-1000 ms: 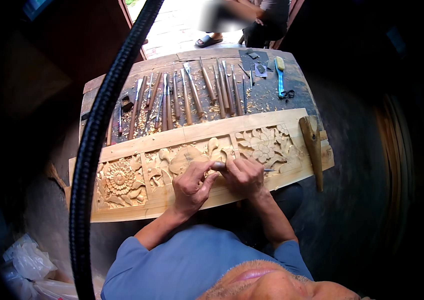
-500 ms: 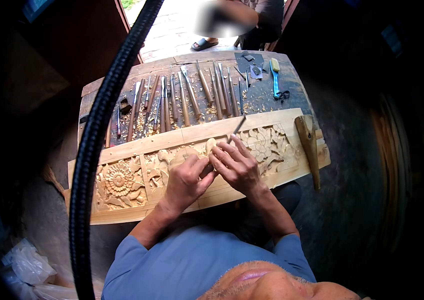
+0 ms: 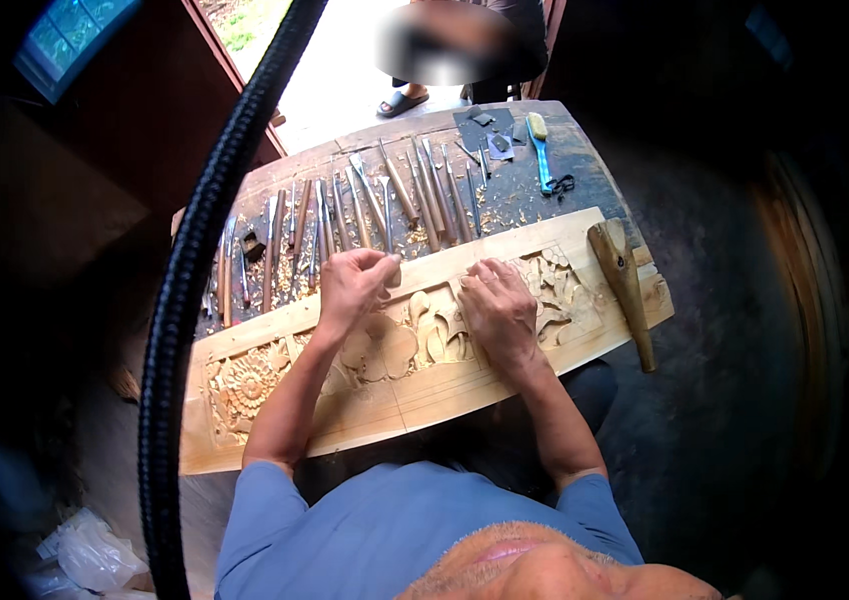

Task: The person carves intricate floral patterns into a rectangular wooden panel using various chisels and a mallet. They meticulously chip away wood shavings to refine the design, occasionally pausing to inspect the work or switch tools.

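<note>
My left hand (image 3: 353, 288) is closed at the far edge of a long carved wooden board (image 3: 445, 390), thumb and finger pinched at the lower end of a slim chisel (image 3: 387, 212) whose blade points away from me. My right hand (image 3: 503, 312) rests palm down on the right part of the carving, its fingers curled; whatever lies under them is hidden. Between the hands, carved leaf shapes (image 3: 435, 325) show in the recessed panel. A round carved flower (image 3: 251, 385) fills the left panel, beside my left forearm.
Behind the board, a row of wooden-handled chisels (image 3: 302, 215) lies on the worktable (image 3: 595, 165) among wood shavings. A wooden mallet (image 3: 625, 295) lies across the board's right end. A blue brush (image 3: 542, 152) is at the far right. A person's sandaled foot (image 3: 405, 101) shows beyond.
My hands have come apart from the tool they held together. My left hand moved up to the board's far edge; my right shifted slightly right. The view has tilted slightly.
</note>
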A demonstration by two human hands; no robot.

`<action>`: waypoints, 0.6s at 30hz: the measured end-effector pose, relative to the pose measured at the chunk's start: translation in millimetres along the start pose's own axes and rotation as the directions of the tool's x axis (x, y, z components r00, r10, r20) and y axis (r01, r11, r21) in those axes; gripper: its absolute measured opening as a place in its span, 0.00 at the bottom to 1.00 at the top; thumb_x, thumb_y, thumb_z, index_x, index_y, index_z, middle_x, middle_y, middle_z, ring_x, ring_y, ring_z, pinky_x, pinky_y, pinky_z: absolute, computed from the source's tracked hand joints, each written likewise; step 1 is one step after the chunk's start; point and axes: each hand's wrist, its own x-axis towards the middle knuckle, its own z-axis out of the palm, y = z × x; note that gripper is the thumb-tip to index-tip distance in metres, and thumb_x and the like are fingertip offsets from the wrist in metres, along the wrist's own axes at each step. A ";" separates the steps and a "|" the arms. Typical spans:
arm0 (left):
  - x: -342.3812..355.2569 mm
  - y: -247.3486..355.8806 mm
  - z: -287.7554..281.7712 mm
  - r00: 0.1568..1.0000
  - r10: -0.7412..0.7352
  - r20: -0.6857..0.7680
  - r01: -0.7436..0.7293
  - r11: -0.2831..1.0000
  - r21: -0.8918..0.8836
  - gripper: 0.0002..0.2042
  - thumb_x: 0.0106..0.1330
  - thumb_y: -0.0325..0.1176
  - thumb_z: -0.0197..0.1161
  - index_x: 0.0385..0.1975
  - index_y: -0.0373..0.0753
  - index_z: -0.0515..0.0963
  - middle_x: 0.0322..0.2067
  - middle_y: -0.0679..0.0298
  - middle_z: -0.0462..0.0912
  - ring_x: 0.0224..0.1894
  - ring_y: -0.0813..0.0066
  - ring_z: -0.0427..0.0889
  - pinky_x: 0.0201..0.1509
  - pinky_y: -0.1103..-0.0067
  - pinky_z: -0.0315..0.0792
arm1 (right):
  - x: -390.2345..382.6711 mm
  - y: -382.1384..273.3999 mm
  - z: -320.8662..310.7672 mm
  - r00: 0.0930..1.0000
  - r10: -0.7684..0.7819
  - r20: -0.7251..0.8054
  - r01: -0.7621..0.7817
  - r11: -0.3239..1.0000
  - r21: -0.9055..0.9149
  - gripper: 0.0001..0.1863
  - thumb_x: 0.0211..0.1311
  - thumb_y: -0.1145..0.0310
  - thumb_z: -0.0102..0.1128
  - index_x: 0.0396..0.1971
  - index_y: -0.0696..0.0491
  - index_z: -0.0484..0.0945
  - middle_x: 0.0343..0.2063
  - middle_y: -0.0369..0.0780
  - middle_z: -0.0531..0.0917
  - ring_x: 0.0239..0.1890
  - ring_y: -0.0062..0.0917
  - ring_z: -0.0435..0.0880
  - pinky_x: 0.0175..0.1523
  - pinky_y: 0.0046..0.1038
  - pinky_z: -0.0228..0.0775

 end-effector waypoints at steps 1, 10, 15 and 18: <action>14.5 -7.7 1.3 1.000 0.019 -0.018 -0.019 0.999 0.037 0.13 0.71 0.41 0.71 0.34 0.37 0.92 0.24 0.64 0.91 0.23 0.82 0.87 0.26 0.83 0.79 | -0.2 -1.3 1.0 1.000 0.001 0.001 -0.001 1.000 0.006 0.09 0.62 0.71 0.69 0.41 0.57 0.85 0.48 0.45 0.88 0.57 0.42 0.85 0.66 0.48 0.75; 90.1 -27.0 16.0 0.990 -0.051 -0.133 0.077 0.978 0.196 0.15 0.66 0.45 0.73 0.31 0.37 0.92 0.22 0.65 0.91 0.21 0.81 0.88 0.29 0.82 0.82 | -2.5 -4.3 3.2 0.999 0.003 -0.034 -0.004 0.999 -0.048 0.04 0.62 0.74 0.68 0.35 0.57 0.84 0.44 0.45 0.88 0.51 0.38 0.86 0.59 0.43 0.76; 104.4 -32.4 25.6 0.984 -0.049 -0.171 0.101 0.945 0.310 0.16 0.68 0.47 0.71 0.26 0.41 0.92 0.15 0.69 0.87 0.18 0.83 0.86 0.26 0.83 0.81 | -3.3 1.5 4.4 0.996 -0.052 -0.073 0.047 0.997 -0.065 0.02 0.61 0.75 0.67 0.33 0.56 0.82 0.38 0.41 0.86 0.44 0.34 0.85 0.51 0.38 0.76; 114.3 -48.7 30.3 0.981 -0.059 -0.187 0.122 0.929 0.349 0.16 0.68 0.47 0.71 0.25 0.42 0.92 0.15 0.70 0.87 0.18 0.86 0.86 0.25 0.84 0.80 | -2.4 -1.6 1.4 0.999 -0.033 -0.041 0.031 0.998 -0.050 0.02 0.61 0.76 0.66 0.33 0.56 0.82 0.38 0.41 0.86 0.44 0.34 0.85 0.51 0.37 0.76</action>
